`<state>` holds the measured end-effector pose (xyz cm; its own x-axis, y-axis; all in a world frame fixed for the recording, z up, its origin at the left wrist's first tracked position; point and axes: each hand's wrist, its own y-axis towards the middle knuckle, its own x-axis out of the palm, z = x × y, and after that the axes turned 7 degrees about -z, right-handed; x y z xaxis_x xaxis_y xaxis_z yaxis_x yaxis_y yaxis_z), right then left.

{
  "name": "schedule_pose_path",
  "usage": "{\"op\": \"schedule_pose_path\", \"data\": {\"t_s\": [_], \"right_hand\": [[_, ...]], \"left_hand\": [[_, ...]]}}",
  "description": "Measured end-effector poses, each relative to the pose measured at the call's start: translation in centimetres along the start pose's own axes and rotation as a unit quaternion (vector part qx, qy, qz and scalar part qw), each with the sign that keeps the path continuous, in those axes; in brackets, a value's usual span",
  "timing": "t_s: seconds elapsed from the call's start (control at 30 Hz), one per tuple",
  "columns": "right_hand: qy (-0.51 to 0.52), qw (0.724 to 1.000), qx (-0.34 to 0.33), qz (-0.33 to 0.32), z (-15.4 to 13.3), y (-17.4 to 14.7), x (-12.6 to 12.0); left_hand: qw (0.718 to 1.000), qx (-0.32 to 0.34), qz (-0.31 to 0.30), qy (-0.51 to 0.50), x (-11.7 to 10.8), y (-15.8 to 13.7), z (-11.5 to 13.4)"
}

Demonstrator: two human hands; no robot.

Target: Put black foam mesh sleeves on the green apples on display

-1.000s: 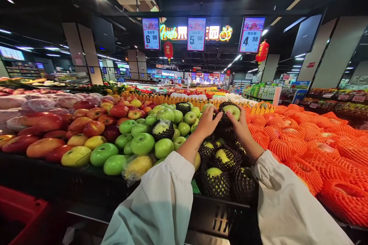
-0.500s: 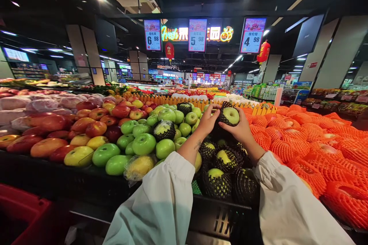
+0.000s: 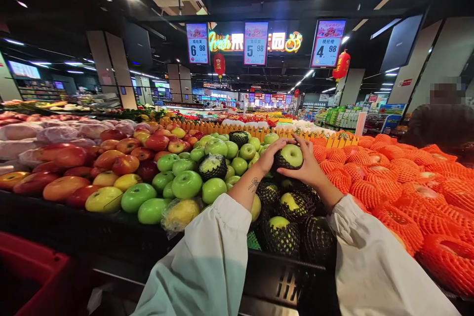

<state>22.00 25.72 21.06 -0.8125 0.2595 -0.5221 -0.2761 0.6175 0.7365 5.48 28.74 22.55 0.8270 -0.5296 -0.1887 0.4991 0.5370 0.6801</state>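
Both hands cup one green apple in black foam netting (image 3: 290, 156), left hand (image 3: 269, 157) and right hand (image 3: 308, 167) curled around it, near the far edge of the fruit counter (image 3: 111, 237).

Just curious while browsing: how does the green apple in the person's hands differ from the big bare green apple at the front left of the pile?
The held apple sits in a black foam net; the front apple is bare. The held apple is gripped by the left hand and right hand above the netted fruit; the front apple rests in the pile beside a yellow apple. Both are green and glossy.
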Motion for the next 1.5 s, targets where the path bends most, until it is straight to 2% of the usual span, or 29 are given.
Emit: {"op": "schedule_pose_path", "data": {"t_s": [0.2,0.33,0.4,0.47,0.53,0.6,0.67,0.73,0.83,0.97,1.1,1.3,1.5], "right_hand": [[0.037,0.999,0.032,0.010,0.1,0.1,0.2],[0.023,0.998,0.049,0.028,-0.2,0.2,0.3],[0.011,0.997,0.063,0.051,-0.3,0.2,0.3],[0.013,0.993,0.070,0.096,-0.4,0.3,0.2],[0.032,0.985,0.059,0.161,-0.4,0.4,0.0],[0.053,0.972,0.033,0.226,-0.5,0.5,-0.3],[0.052,0.960,0.006,0.274,-0.6,0.5,-0.6],[0.033,0.956,-0.012,0.292,-0.6,0.5,-0.7],[0.014,0.957,-0.016,0.288,-0.7,0.4,-0.6],[0.024,0.962,-0.014,0.270,-1.0,0.3,-0.4],[0.011,0.965,-0.014,0.261,-1.2,0.2,-0.4],[0.032,0.962,-0.014,0.271,-1.3,0.3,-0.4],[0.032,0.961,-0.011,0.273,-0.5,0.6,-0.3]], "left_hand": [[0.994,-0.081,0.066,-0.013,0.2,0.2,-0.4],[0.995,-0.079,0.061,0.009,0.0,0.3,-0.5],[0.992,-0.074,0.090,0.049,-0.7,0.3,-0.6],[0.975,-0.083,0.172,0.110,-1.5,0.3,-0.8],[0.941,-0.132,0.257,0.174,-2.2,0.4,-1.2],[0.915,-0.194,0.284,0.212,-2.5,0.4,-1.9],[0.912,-0.224,0.242,0.245,-2.1,0.3,-2.6],[0.915,-0.223,0.185,0.282,-1.6,0.0,-3.1],[0.902,-0.243,0.111,0.340,-1.2,-0.7,-3.5],[0.881,-0.283,0.059,0.373,-1.7,-1.3,-3.4],[0.874,-0.299,0.043,0.381,-2.2,-1.3,-3.8],[0.887,-0.235,0.051,0.395,-2.8,-0.8,-5.0],[0.876,-0.256,0.077,0.402,-2.6,-0.6,-4.0]]}}
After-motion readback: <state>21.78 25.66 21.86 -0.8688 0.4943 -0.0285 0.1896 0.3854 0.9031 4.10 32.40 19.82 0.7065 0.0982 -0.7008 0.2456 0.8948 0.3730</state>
